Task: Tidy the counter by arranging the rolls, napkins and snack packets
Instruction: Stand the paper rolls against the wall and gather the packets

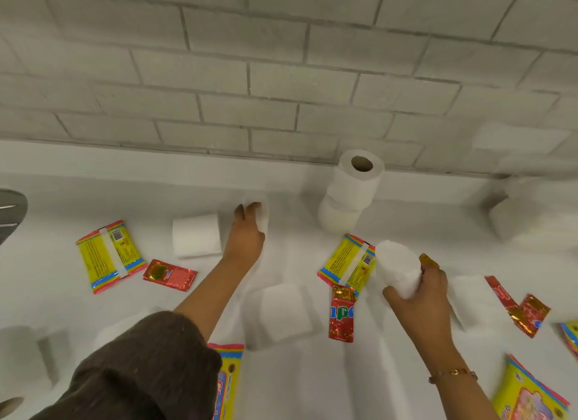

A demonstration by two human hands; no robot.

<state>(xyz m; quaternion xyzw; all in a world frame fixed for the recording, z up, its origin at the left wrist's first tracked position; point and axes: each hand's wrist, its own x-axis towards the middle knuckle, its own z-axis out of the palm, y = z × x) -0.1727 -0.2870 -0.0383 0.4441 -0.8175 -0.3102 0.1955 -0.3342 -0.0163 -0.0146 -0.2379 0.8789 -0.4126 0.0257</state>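
Where the counter ends at the back, wall: pale grey brick-shaped tiles, matt, with darker joints; blurred at the right.
Counter: smooth, flat and white, strewn with paper goods and packets.
Sleeve: dark brown fuzzy knit, bunched up on the left forearm.
Stacked rolls: two white paper cylinders standing upright near the wall, the top one set askew, its brown card tube showing.
Left grip: fingers curled over the far roll, a blurred white cylinder on the counter.
Right grip: fingers wrapped round the held roll, white and soft, tilted with one end pointing up and left.
Lying roll: white, on its side, just left of the left grip.
Middle napkin: folded white square with soft edges, between the two arms.
Right napkin: the same, just right of the right grip.
Left yellow packet: flat, glossy, with red and blue striped ends; it shows a barcode and print too small to read.
Middle yellow packet: alike, with a barcode, just left of the held roll.
Corner yellow packet: at the lower right, its pink lettering blurred.
Left red sachet: crinkled foil with a gold emblem.
Middle red sachet: narrow, with the letters "pe" readable.
Bracelet: thin gold chain on the right wrist.
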